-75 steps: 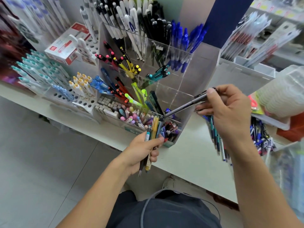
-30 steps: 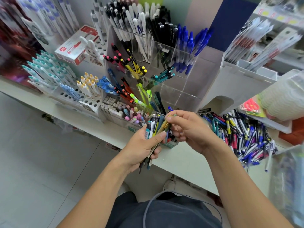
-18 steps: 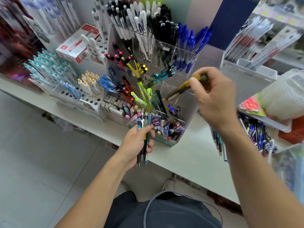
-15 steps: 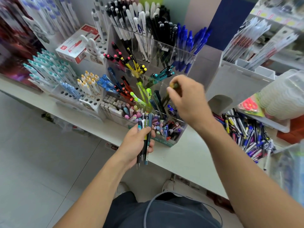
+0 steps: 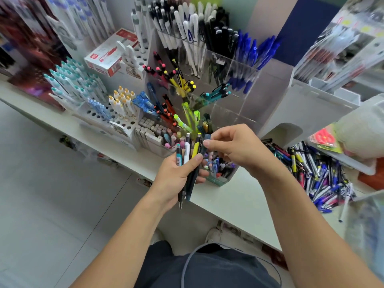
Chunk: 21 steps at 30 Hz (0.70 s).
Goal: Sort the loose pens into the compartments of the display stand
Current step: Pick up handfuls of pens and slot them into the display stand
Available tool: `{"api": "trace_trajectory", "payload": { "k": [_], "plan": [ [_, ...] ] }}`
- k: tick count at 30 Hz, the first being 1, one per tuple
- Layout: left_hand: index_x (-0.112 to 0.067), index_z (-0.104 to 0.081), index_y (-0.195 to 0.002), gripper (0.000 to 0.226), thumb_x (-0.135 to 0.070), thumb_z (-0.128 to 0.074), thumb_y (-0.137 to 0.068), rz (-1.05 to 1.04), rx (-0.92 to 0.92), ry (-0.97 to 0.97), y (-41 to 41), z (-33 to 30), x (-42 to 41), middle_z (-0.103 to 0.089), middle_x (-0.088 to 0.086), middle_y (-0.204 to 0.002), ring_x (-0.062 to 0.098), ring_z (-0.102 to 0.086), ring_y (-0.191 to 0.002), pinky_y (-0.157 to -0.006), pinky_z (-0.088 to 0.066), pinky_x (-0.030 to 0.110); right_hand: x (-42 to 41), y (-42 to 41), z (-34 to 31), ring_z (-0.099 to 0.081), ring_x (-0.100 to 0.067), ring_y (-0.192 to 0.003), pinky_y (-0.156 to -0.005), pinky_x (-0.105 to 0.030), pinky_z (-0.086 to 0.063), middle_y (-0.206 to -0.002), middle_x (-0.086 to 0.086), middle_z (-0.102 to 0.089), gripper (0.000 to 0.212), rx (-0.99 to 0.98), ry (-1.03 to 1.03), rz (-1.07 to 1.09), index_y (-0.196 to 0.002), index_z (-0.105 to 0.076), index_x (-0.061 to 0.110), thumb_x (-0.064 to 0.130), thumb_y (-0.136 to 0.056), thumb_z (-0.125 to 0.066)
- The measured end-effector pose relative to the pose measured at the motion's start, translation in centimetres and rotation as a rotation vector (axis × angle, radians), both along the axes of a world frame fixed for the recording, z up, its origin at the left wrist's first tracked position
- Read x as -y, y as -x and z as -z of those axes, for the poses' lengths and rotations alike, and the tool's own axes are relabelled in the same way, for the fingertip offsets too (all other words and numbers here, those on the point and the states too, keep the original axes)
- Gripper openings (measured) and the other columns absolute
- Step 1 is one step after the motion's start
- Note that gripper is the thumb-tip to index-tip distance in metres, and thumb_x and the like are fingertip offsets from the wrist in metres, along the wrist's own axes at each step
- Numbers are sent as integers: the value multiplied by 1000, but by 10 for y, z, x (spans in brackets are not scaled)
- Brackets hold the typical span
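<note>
At the counter's front edge (image 5: 228, 200), left hand (image 5: 176, 175) grips a pen bundle (image 5: 190, 163), right hand (image 5: 234, 146) pinches one dark pen's top (image 5: 204, 145), clear display stand (image 5: 245, 94) behind

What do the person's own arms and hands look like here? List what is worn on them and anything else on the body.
Both forearms are bare up to the frame edge: no sleeves in view. The left hand and right hand wear no gloves; no rings, watch or bracelets are visible. Below, the person wears dark grey-blue clothing, with a thin grey cable looping across it.
</note>
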<state>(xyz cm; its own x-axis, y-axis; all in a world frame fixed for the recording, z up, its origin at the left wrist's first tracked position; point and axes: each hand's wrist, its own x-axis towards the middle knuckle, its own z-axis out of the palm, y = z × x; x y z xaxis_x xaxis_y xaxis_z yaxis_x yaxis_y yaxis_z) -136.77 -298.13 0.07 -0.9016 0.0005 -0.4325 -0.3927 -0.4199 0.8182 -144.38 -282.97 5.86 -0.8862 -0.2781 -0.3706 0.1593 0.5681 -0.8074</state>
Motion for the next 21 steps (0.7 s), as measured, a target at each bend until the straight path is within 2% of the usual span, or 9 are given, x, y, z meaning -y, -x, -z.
{"api": "trace_trajectory", "payload": {
  "k": [3,5,8,10,12,14,17,19,21],
  "plan": [
    [-6,-68,-103,14,-15,-59,-98,-1,-8,-41,2,-2,-1,-75,7,-86,19,-73,-75,-62,-60,27,-4,0,-4,-56,-22,-62,-52,-23,-46,-68,-12,-63,11,18,251,159,-87,-71,-1,8,-93,-70],
    [-4,-67,-109,20,-20,-55,-101,-20,36,-50,4,-2,-1,-74,6,-85,18,-71,-70,-57,-58,25,-9,4,-9,-61,-20,-62,-53,-21,-51,-69,-8,-66,6,-188,358,354,-91,-70,8,5,-95,-66],
    [-8,-66,-115,24,-24,-51,-105,23,83,-5,4,3,4,-56,1,-73,11,-46,-52,-43,-38,19,-16,14,-10,-65,-16,-65,-57,-23,-54,-77,-3,-70,5,-619,192,425,-95,-69,12,9,-94,-66],
    [-8,-60,-117,24,-26,-50,-106,56,96,-16,4,3,7,-51,-1,-71,9,-34,-49,-41,-27,18,-11,18,-1,-65,-10,-70,-66,-25,-57,-81,3,-69,7,-731,13,323,-99,-70,13,12,-94,-66],
    [-9,-52,-112,16,-23,-49,-106,54,99,-55,6,-1,10,-52,3,-74,9,-32,-48,-40,-24,18,-3,22,14,-64,-11,-72,-71,-32,-58,-81,3,-68,10,-704,-120,188,-104,-67,15,13,-95,-64],
    [-9,-45,-114,12,-18,-46,-106,27,86,-103,10,-6,13,-55,7,-76,10,-34,-47,-39,-26,18,3,27,28,-65,-21,-72,-71,-42,-57,-82,-3,-70,14,-646,-250,62,-107,-63,18,12,-95,-62],
    [-6,-46,-115,13,-15,-46,-106,-9,23,-110,16,-14,19,-60,7,-76,11,-40,-48,-40,-29,19,8,31,32,-67,-32,-92,-80,-46,-56,-99,-9,-74,20,-597,-508,-44,-112,-70,19,16,-95,-60],
    [-4,-50,-110,12,-15,-49,-105,-22,-17,-84,21,-21,23,-64,6,-77,11,-46,-50,-41,-34,19,11,28,19,-67,-22,-93,-83,-39,-54,-100,-3,-75,19,-639,-426,16,-108,-77,17,23,-98,-61],
    [-4,-52,-111,13,-15,-52,-103,-15,-44,-66,26,-27,25,-69,7,-79,12,-52,-52,-43,-39,20,20,24,1,-63,-3,-74,-74,-29,-53,-85,8,-74,21,-554,-165,73,-98,-80,18,33,-98,-65]
  ]
}}
